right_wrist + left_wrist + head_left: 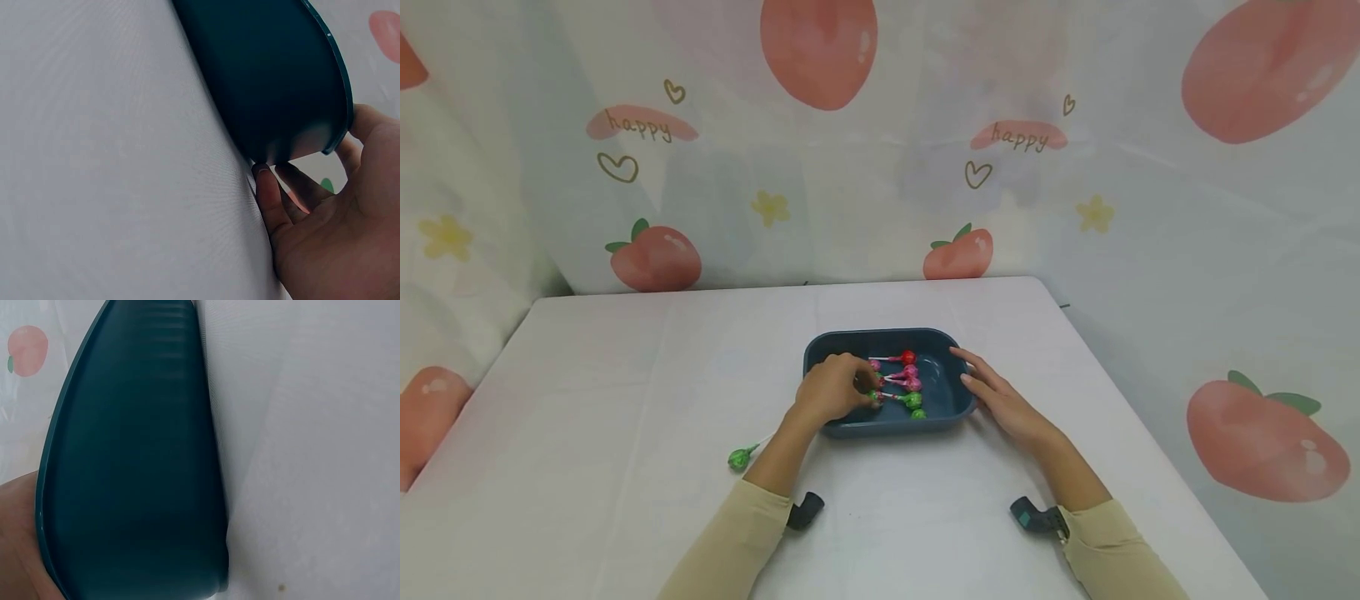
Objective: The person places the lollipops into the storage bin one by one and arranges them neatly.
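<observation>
A dark blue tray point(951, 404) stands on the table with several lollipops in it. My left hand point(835, 387) reaches over the tray's left part, its thumb and fingers curled together at a lollipop point(874, 397) that they mostly hide. Beside the fingertips lie green lollipops point(913, 400), pink lollipops point(912, 384) and a red lollipop point(909, 357), sticks pointing left. At the tray's right end, my right hand point(1007, 408) touches the rim with fingers extended. The right wrist view shows that hand point(350, 219) against the end wall. Only the edge of my left hand point(19, 540) appears in the left wrist view.
One more green lollipop point(740, 458) lies on the white table point(647, 417), left of my left forearm. A fabric backdrop point(865, 192) printed with fruit hangs behind and beside the table. Dark wrist devices point(1033, 515) stick out from the sleeves.
</observation>
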The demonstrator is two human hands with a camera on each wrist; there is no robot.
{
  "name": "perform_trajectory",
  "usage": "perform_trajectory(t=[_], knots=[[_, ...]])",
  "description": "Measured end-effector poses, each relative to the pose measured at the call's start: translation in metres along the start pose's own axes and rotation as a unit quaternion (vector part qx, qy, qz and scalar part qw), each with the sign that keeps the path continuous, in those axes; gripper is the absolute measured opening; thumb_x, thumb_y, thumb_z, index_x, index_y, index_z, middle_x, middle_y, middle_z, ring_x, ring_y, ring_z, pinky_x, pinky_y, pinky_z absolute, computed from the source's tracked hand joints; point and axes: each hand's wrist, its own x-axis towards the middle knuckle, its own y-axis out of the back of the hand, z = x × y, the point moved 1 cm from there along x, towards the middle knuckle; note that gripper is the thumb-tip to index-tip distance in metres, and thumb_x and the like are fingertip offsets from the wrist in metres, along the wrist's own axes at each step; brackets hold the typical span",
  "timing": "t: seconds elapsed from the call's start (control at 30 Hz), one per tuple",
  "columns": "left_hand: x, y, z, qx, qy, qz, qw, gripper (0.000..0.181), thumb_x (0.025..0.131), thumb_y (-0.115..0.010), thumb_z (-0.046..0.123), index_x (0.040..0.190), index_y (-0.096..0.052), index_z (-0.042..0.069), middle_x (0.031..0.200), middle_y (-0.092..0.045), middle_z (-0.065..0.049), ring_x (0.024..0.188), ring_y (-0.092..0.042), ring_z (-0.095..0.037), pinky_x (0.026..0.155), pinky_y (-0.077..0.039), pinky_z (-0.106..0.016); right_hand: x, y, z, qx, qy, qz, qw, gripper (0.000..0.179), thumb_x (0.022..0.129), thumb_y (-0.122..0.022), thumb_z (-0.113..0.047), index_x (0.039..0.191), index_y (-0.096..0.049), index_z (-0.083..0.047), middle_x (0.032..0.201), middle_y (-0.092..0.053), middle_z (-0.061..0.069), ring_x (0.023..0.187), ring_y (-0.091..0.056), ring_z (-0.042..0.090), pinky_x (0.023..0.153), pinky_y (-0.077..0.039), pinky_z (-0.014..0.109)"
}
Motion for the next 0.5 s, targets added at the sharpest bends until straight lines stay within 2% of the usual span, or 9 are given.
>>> perform_trajectory(t=[0.3, 0.5], knots=[[-0.0003, 0.0035, 0.0010, -0.033, -0.002, 0.007, 0.9994, 0.017, 0.083, -0.090, 0.021, 0.096, -0.080, 0.017, 0.086, -0.071, 0.007, 0.077, -0.063, -0.009, 0.068, -0.052, -0.033, 0.0004, 0.0009, 0.0000, 0.004, 0.001, -0.002, 1.0000, 0.053, 0.111, -0.045, -0.043, 0.162, -0.034, -0.033, 0.170, -0.015, 0.017, 0.153, -0.017, 0.043, 0.117, -0.018, 0.064], [-0.0016, 0.0068, -0.0027, -0.102, -0.041, 0.011, 0.9938, 0.016, 0.084, -0.089, 0.014, 0.096, -0.079, 0.010, 0.086, -0.072, 0.006, 0.077, -0.064, -0.010, 0.071, -0.054, -0.033, -0.0002, 0.0004, 0.0015, -0.006, -0.006, 0.003, 1.0000, 0.052, 0.111, -0.044, -0.043, 0.162, -0.033, -0.034, 0.169, -0.017, 0.019, 0.153, -0.018, 0.042, 0.117, -0.018, 0.064]])
